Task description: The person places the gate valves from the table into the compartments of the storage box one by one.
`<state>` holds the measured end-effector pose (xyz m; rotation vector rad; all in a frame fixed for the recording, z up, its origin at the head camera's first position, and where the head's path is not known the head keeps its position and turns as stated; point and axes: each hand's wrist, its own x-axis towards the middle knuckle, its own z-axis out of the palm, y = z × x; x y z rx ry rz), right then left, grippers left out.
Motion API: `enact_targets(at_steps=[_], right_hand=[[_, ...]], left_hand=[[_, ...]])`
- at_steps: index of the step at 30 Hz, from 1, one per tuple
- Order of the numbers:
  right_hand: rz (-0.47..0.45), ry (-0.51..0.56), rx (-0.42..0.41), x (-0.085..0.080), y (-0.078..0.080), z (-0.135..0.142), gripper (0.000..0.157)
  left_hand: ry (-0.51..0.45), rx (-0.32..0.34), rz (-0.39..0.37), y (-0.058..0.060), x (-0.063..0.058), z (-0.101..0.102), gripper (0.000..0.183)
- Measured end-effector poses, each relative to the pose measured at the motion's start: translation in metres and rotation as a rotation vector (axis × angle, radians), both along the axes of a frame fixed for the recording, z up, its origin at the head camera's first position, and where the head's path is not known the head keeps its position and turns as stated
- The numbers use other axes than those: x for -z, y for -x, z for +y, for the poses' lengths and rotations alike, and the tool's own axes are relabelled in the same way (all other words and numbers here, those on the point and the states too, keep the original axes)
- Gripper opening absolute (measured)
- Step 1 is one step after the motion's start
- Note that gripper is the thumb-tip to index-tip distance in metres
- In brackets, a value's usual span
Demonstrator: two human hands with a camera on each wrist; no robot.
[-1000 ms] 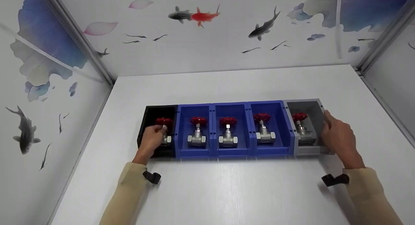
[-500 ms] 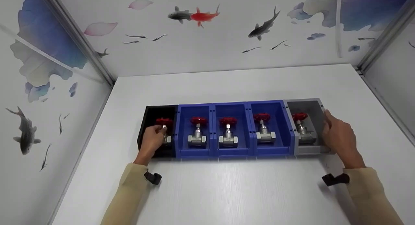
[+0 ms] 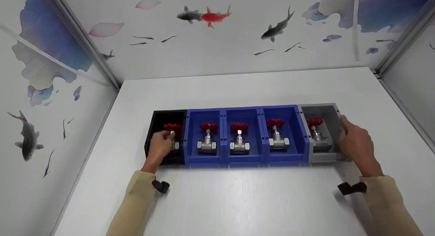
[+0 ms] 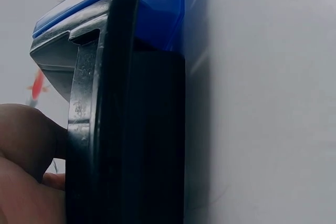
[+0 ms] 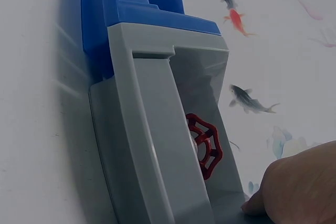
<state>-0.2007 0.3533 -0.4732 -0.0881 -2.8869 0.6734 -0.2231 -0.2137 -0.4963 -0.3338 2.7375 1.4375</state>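
My left hand point(image 3: 160, 146) reaches into the black bin point(image 3: 166, 115) at the left end of the row. Its fingertips pinch the valve there, at the stem just under the red handwheel point(image 3: 172, 127); the hand covers part of the valve's body. In the left wrist view, the bin's front wall point(image 4: 105, 129) hides the fingertips. At the other end, my right hand point(image 3: 357, 144) grips the right side wall of the grey bin point(image 3: 324, 157). A valve point(image 3: 319, 139) with a red handwheel lies inside that bin, apart from the hand.
Three blue bins point(image 3: 243, 159) join the black and grey ones in one row on the white table point(image 3: 238, 198). Each blue bin holds a silver valve point(image 3: 239, 146) with a red handwheel. White panels point(image 3: 224, 55) with painted fish enclose the table's back and sides.
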Motion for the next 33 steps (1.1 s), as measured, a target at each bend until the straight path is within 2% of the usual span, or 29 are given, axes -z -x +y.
enact_targets(at_steps=[10, 14, 18, 23, 26, 30, 33], right_hand=[[-0.018, 0.010, 0.009, -0.001, 0.000, -0.001, 0.047], [-0.035, 0.010, 0.023, -0.001, -0.001, -0.002, 0.048], [-0.039, 0.011, 0.029, -0.003, -0.001, -0.001, 0.048], [-0.053, 0.027, 0.016, -0.007, 0.000, 0.003, 0.049], [-0.065, 0.044, 0.012, -0.008, 0.001, 0.006, 0.049], [-0.034, 0.051, 0.018, -0.011, 0.002, 0.004, 0.049], [0.057, 0.069, 0.025, -0.013, 0.003, -0.003, 0.047]], left_hand=[[0.047, 0.004, -0.006, -0.001, -0.002, 0.000, 0.034], [0.046, 0.028, 0.004, -0.004, -0.007, 0.000, 0.032], [0.087, 0.052, 0.016, -0.007, -0.014, 0.000, 0.038], [0.154, 0.149, -0.058, -0.013, -0.030, -0.003, 0.055], [0.193, 0.215, -0.093, -0.015, -0.042, -0.005, 0.059], [0.259, 0.248, -0.040, -0.018, -0.055, -0.002, 0.054], [0.323, 0.218, 0.052, -0.019, -0.064, 0.004, 0.048]])
